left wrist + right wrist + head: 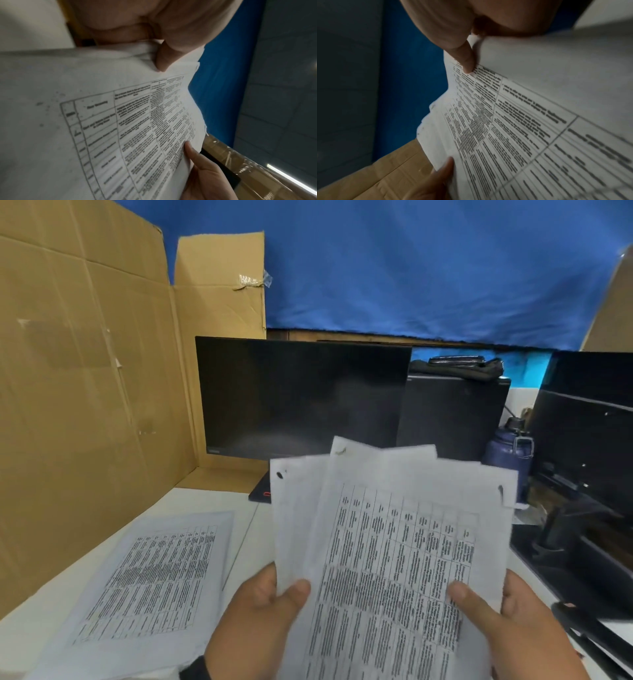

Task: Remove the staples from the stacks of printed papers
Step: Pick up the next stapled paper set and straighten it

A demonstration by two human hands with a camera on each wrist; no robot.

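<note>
Overhead, both hands hold fanned papers (pixel 394 542) above the table (pixel 246 529): left hand (pixel 260 611) pinches at 7 o'clock, right hand (pixel 507 618) at 5. Stapled corners sit at 12, far from both. Wrist views show thumbs pressing print.

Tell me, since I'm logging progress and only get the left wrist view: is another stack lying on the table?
Observer: Yes. The head view shows a second stack of printed papers lying flat on the white table, to the left of the left hand.
Operator: Are the held sheets squared up?
Observer: No, the held sheets are fanned apart at the top.
Operator: Any staple remover visible?
Observer: I can't make one out. A blue bottle stands to the right, beyond the sheets.
</note>
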